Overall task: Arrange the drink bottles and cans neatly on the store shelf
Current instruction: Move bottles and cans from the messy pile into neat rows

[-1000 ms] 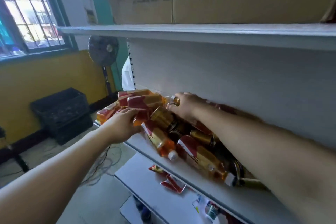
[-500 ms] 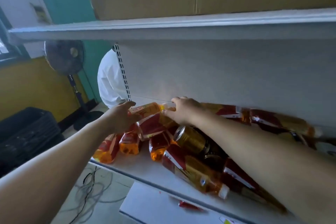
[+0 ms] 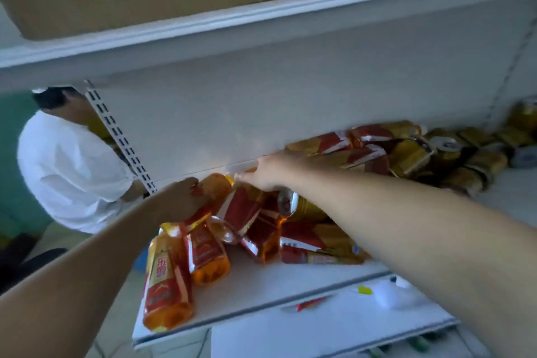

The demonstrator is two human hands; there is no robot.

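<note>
- On the white metal store shelf (image 3: 261,293) lie heaped amber plastic drink bottles with red-and-gold labels (image 3: 203,253), with gold metal cans (image 3: 412,154) piled to their right
- The left hand (image 3: 180,197) curls round the topmost bottle (image 3: 216,187); the right hand (image 3: 263,174) touches its cap end, and I cannot tell whether it grips
- Full bottles are probably heavy and slick, so hold them mid-body
</note>
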